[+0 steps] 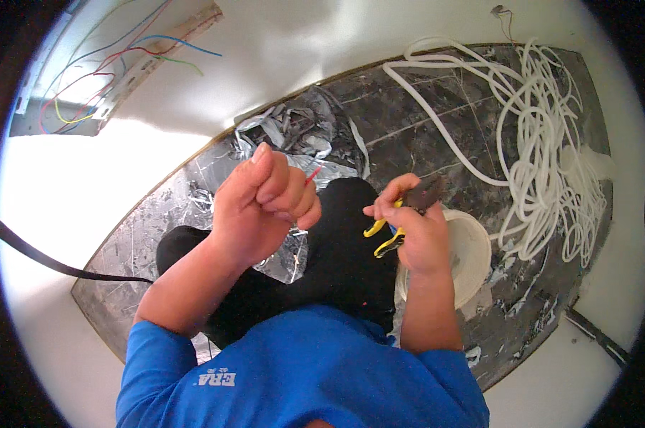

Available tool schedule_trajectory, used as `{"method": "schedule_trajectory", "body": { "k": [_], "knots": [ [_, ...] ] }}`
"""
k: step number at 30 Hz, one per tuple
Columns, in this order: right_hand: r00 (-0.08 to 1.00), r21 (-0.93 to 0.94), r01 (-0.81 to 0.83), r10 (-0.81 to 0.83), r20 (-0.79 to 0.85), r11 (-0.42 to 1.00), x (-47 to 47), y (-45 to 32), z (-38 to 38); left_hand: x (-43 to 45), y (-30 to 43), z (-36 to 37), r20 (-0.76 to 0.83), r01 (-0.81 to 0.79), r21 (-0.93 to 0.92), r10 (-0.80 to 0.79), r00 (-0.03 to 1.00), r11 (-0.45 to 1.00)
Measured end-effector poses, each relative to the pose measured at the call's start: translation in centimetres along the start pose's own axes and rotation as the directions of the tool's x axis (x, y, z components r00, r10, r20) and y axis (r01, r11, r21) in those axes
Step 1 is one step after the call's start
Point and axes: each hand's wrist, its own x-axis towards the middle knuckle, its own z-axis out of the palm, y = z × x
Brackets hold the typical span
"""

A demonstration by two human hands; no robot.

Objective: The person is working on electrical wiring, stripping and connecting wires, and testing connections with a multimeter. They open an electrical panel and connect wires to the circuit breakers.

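Observation:
My left hand (266, 203) is closed in a fist above my left knee, and a short red piece (313, 175), likely insulated wire, sticks out between its fingers. To the right, above a whitish plastic bucket (475, 257), my right hand (416, 224) grips pliers (386, 232) with yellow and black handles. The dark pliers head points away from my body, to the upper right. The hands are apart from each other. How far the red piece runs inside the left fist is hidden by the fingers.
A heap of white corrugated flexible conduit (536, 139) lies on the dark tiled floor at right. Crumpled plastic sheeting (301, 128) lies ahead. Loose colored wires (105, 72) hang from an opened metal box (55, 120) at upper left. More wires emerge from the wall (507, 18) at upper right.

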Motion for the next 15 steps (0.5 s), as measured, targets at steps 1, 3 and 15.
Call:
{"method": "schedule_trajectory", "body": {
  "k": [1,3,15],
  "knots": [
    [0.999,0.017,-0.033,0.033,0.022,0.999,0.3,0.0,0.8,0.1,0.2,0.0,0.019,-0.003,-0.004,0.003,1.000,1.000],
    [0.993,0.036,-0.103,0.101,0.065,0.994,0.7,-0.4,2.7,-0.1,0.4,-0.2,-0.007,-0.002,-0.066,0.002,1.000,0.998],
    [0.988,-0.033,0.081,-0.076,0.133,0.996,2.4,0.3,6.6,-0.7,0.6,-2.2,-0.009,-0.007,-0.049,0.007,1.000,0.999]
  ]
}}
